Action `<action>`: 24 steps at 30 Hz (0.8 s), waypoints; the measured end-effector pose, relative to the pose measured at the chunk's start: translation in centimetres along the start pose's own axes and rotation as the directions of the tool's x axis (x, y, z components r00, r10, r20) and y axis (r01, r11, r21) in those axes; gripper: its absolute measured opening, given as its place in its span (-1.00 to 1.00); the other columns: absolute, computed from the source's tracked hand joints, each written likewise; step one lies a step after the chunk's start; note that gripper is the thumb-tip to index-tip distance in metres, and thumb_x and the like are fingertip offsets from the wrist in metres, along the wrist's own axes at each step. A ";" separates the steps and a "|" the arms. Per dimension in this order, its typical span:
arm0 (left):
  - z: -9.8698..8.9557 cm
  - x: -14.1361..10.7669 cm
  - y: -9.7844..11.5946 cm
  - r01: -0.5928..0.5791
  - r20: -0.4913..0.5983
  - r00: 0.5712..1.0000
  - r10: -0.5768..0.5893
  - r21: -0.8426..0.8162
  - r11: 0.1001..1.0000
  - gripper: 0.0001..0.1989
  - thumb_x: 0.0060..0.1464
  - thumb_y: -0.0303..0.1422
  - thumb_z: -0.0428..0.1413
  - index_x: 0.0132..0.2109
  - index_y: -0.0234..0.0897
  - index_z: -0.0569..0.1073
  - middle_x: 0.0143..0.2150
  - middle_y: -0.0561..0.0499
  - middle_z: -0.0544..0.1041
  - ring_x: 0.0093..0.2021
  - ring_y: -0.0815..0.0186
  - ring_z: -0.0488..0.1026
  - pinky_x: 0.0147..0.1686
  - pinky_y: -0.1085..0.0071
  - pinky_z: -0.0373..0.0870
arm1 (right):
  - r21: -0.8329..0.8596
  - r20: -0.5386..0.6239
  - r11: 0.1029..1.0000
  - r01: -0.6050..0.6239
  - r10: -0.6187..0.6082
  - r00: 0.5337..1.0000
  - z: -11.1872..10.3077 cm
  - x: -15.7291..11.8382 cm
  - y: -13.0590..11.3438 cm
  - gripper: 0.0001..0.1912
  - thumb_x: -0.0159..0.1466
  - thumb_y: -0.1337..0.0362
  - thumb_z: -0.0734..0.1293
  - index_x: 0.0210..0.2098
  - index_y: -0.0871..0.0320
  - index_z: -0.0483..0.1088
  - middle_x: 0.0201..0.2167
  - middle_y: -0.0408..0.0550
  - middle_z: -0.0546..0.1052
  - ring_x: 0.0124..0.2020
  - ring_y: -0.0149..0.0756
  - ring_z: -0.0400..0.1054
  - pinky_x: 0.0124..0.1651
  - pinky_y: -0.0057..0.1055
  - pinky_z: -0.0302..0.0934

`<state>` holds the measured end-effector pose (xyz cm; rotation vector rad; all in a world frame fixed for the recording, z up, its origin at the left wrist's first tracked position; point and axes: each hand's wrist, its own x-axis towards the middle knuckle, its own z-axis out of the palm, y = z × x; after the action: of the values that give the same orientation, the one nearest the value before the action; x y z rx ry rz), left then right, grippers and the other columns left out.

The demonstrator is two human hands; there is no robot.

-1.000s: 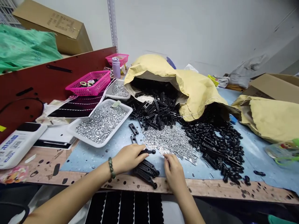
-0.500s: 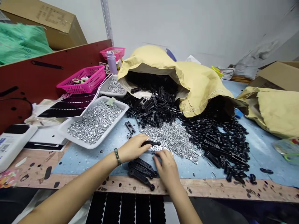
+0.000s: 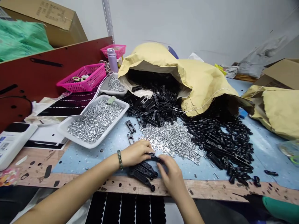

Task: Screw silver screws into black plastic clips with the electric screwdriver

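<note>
My left hand (image 3: pixel 137 153) pinches a black plastic arm piece (image 3: pixel 153 157) with a rounded end, above the front of the blue mat. My right hand (image 3: pixel 172 173) closes its thumb and fingers on the right end of that piece; any small part between these fingertips is hidden. Just below my left hand lie several similar black arms (image 3: pixel 142 176), stacked side by side near the table edge. Loose silver screws (image 3: pixel 181 141) and small nuts (image 3: pixel 155 135) are spread on the mat beyond my hands. Two slotted black pieces (image 3: pixel 130 126) lie behind my left hand.
A white tray of nuts (image 3: pixel 61 128) stands at left, with a pink basket (image 3: pixel 93 79) behind it. Yellow paper sacks (image 3: pixel 201 81) spill black parts (image 3: pixel 224 143) across the back and right. A green-handled tool (image 3: pixel 279 207) with a thin dark tip shows at lower right.
My left hand has moved down and toward me with the black arm. My right hand has come lower and now meets its end. The green-handled tool has come into view.
</note>
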<state>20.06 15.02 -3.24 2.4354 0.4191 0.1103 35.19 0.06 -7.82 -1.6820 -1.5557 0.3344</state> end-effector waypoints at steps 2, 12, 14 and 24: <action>0.1 -0.2 0.1 -0.020 0.032 0.999 0.018 0.063 0.998 -0.79 0.20 -0.42 0.02 -0.06 -0.17 0.47 -0.18 -0.04 0.39 -0.11 0.19 0.29 -0.09 0.29 0.24 | -0.016 0.030 0.997 0.070 -0.070 0.997 0.2 0.0 0.2 -0.80 0.32 0.39 0.18 -0.11 0.08 0.35 -0.20 -0.02 0.45 -0.14 -0.24 0.34 -0.10 -0.31 0.28; -0.7 -0.8 -0.4 0.021 0.098 0.995 -0.027 0.070 0.997 -0.79 0.21 -0.48 -0.01 -0.13 -0.17 0.49 -0.21 0.00 0.43 -0.15 0.23 0.34 -0.12 0.33 0.26 | -0.029 0.060 0.995 0.092 -0.090 0.994 -0.2 1.2 -0.1 -0.84 0.32 0.36 0.18 -0.17 0.09 0.37 -0.27 -0.01 0.44 -0.21 -0.24 0.36 -0.18 -0.33 0.30; -0.6 -0.8 -0.2 0.022 0.104 0.994 -0.028 0.061 0.998 -0.81 0.19 -0.46 0.01 -0.17 -0.17 0.50 -0.22 0.01 0.44 -0.17 0.24 0.36 -0.14 0.34 0.27 | -0.056 -0.013 0.997 0.060 -0.061 0.998 -0.4 3.3 0.0 -0.85 0.32 0.32 0.19 -0.15 0.10 0.34 -0.24 0.03 0.41 -0.19 -0.21 0.34 -0.16 -0.30 0.29; -3.2 1.3 -0.7 0.190 -0.300 0.895 -0.330 -0.413 0.891 -0.83 0.13 -0.33 0.03 -0.16 -0.22 0.47 -0.18 -0.03 0.47 -0.12 0.19 0.36 -0.06 0.26 0.26 | -0.103 -0.254 0.992 -0.070 0.042 0.966 1.1 14.3 2.8 -0.78 0.20 0.35 0.22 -0.17 0.21 0.40 -0.24 0.09 0.43 -0.25 -0.14 0.35 -0.13 -0.12 0.28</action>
<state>20.52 17.85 -1.25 1.9548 0.8151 0.4839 39.44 13.88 -5.95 -1.7805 -1.3617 0.0596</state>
